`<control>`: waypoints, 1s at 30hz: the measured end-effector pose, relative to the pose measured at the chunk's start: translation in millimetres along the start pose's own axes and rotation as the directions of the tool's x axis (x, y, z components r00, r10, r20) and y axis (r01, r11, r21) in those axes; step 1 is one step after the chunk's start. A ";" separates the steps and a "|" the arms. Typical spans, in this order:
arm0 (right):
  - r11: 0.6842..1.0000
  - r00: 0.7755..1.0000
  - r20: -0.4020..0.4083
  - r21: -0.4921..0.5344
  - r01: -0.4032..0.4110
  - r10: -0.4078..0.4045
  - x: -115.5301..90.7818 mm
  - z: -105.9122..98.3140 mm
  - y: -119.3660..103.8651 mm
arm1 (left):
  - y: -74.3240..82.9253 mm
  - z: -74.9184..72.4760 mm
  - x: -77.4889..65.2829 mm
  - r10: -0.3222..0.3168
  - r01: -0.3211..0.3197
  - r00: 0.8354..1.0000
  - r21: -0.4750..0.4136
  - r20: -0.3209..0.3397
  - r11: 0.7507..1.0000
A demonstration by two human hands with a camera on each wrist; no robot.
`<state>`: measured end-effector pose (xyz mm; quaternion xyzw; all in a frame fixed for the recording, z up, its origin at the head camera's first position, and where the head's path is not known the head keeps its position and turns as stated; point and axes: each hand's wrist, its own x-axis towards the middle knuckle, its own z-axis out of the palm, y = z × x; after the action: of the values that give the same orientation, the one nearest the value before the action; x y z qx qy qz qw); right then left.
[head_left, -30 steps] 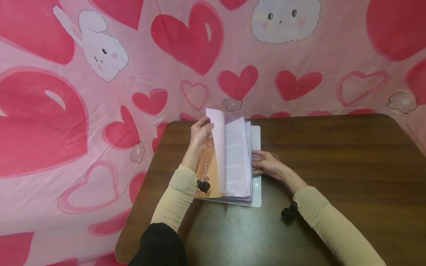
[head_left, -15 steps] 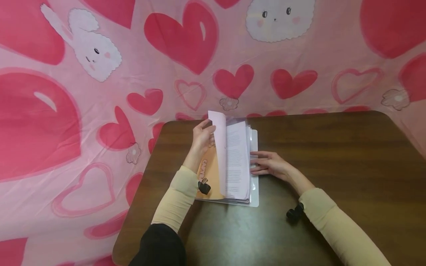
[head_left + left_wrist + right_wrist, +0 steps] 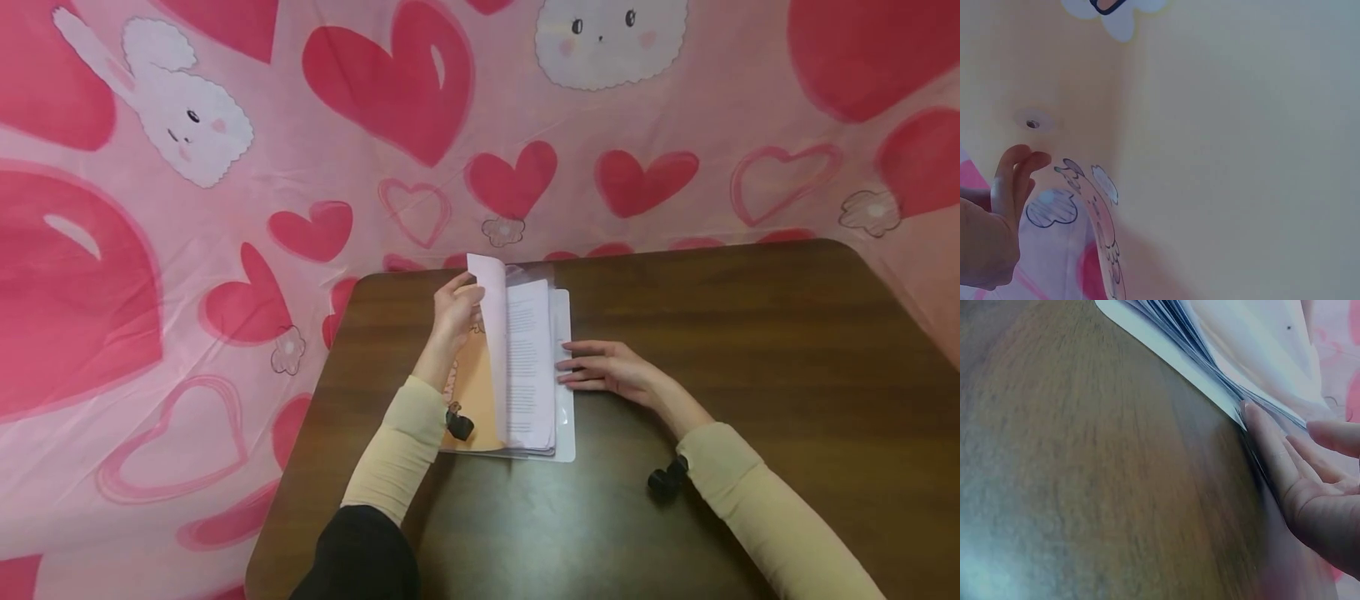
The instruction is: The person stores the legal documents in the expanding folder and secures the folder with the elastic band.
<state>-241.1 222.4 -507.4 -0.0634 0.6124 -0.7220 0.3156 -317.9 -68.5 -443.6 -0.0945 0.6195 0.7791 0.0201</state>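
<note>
A folder of clear sleeves holding printed pages [image 3: 528, 367] lies part-opened on the table. My left hand [image 3: 456, 312] pinches the raised front cover [image 3: 480, 392], which is orange with cartoon drawings outside and pale inside. In the left wrist view, the left fingers [image 3: 1013, 181] bend against that cover [image 3: 1222, 156], near a small round snap. My right hand [image 3: 615, 371] reaches in from the right with fingers extended. Its fingertips rest at the pages' edge, over the white back cover [image 3: 564, 425]. Seen from the right wrist, those fingers [image 3: 1266, 440] touch the layered sheet edges [image 3: 1210, 365].
The brown wooden table [image 3: 712, 350] extends under and around the folder, with rounded corners. A pink cloth [image 3: 360, 100] printed with hearts and rabbits hangs behind it and on the left. Small black cameras [image 3: 667, 482] are strapped to both sleeves.
The head view has turned slightly to the right. Sheet edges that stuck out at the right now lie more in line. My right wrist has shifted a little rightward; the left hand keeps its hold.
</note>
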 end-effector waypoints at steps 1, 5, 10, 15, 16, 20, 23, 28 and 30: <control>1.000 1.000 -0.001 0.002 -0.002 0.002 -0.3 -0.7 0.4 | -0.6 0.3 0.2 0.000 0.000 1.000 0.001 0.000 1.000; 1.000 1.000 -0.001 0.001 -0.003 0.003 -1.3 -3.8 2.6 | -3.4 1.4 0.8 -0.001 0.001 1.000 0.003 0.001 1.000; 1.000 1.000 0.006 -0.002 0.000 0.000 -3.9 -5.8 3.7 | -7.2 3.0 2.0 -0.007 0.007 1.000 0.006 -0.002 1.000; 1.000 1.000 0.009 -0.015 0.007 -0.007 -10.4 -8.2 3.7 | -11.9 4.7 4.0 -0.014 0.014 1.000 0.002 0.003 1.000; 1.000 1.000 0.010 -0.022 0.010 -0.010 -12.1 -8.9 3.6 | -12.6 5.1 4.3 -0.015 0.015 1.000 0.002 0.003 1.000; 0.998 1.000 0.011 -0.059 0.029 -0.028 -18.1 -13.9 3.2 | -15.0 5.8 4.5 -0.015 0.015 1.000 -0.001 0.003 1.000; 0.996 0.999 -0.004 -0.073 0.042 -0.043 -20.4 -18.7 2.9 | -16.8 5.9 3.9 -0.009 0.009 1.000 -0.004 0.010 1.000; 0.987 0.993 -0.079 -0.140 0.075 -0.087 -23.2 -24.4 0.7 | -22.3 8.0 4.3 0.000 0.000 0.999 0.011 0.040 1.000; 0.978 0.986 -0.130 -0.192 0.082 -0.108 -24.6 -26.6 0.0 | -24.5 10.3 4.8 -0.002 0.000 0.999 0.028 0.050 1.000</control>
<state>-234.3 257.9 -506.6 -0.0713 0.6940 -0.6787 0.2296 -320.3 -53.3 -465.7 -0.0750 0.6294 0.7725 0.0373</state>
